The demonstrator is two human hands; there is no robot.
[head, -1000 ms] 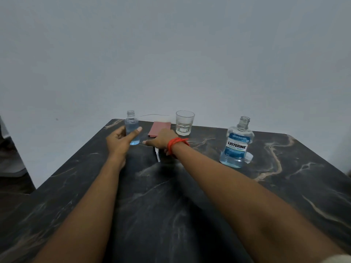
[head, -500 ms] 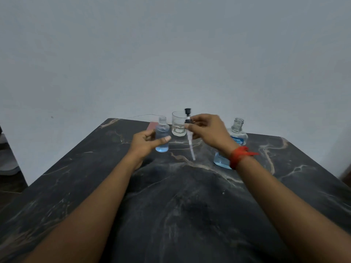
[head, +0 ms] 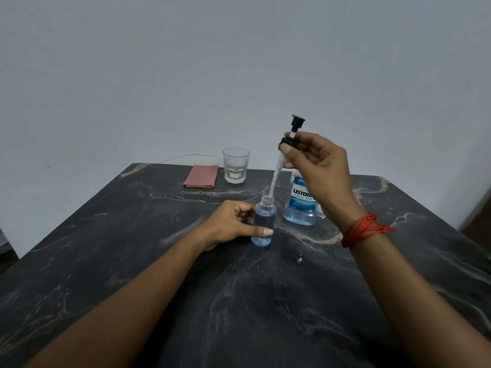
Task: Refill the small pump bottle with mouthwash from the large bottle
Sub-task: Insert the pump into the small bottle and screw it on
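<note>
The left hand (head: 231, 224) wraps around the small pump bottle (head: 263, 224) so it stands steady on the table (head: 106, 235). The right hand (head: 318, 168) pinches the pump top (head: 289, 141) above it. The tube's end sits at the bottle's mouth, probably ready to slide in. The large bottle (head: 300, 205) stands just behind.

Dim, flat, bluish-grey light fills the frame; the plain grey wall (head: 159, 75) darkens toward the 2 upper corners. The dark marble-patterned table (head: 265, 314) shows a soft, diffuse shadow at lower centre, and its edges bow at left and right. The black pump head with white tube (head: 297, 120), upper centre, looks slightly soft.
</note>
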